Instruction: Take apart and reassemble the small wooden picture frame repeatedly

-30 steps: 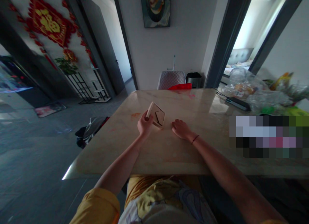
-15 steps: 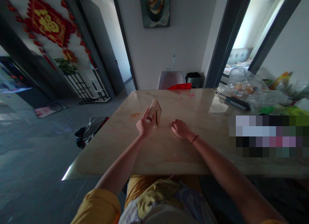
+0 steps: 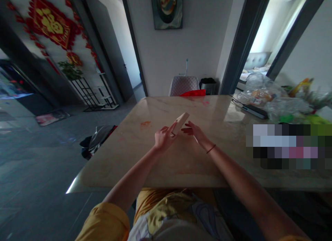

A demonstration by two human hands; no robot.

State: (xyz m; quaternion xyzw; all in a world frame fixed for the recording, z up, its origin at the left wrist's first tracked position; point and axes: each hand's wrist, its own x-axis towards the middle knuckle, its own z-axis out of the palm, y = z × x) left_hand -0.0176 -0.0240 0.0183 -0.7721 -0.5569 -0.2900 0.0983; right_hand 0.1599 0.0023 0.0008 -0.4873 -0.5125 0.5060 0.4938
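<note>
My left hand [image 3: 164,138] grips a small pale wooden box-like piece [image 3: 181,123] by its lower left end. The piece is tilted, its far end pointing up and to the right, and its narrow side faces me. Just right of it is my right hand [image 3: 194,131], with fingers apart and holding nothing. A dark band circles the right wrist. Both hands are over the middle of the marble-look table [image 3: 197,164]. Part of the piece is hidden behind the left fingers.
Plastic bags [image 3: 261,90] and a dark flat device [image 3: 255,111] lie at the table's right side. A blurred patch covers things nearer me there. Beyond the far edge stands a quilted chair [image 3: 184,85] with something red [image 3: 193,92] on it. A dark bag [image 3: 100,139] lies on the floor at left.
My left hand has shifted right and turned the wooden piece from upright to leaning rightward. My right hand has risen from the table and its fingers have opened beside the piece.
</note>
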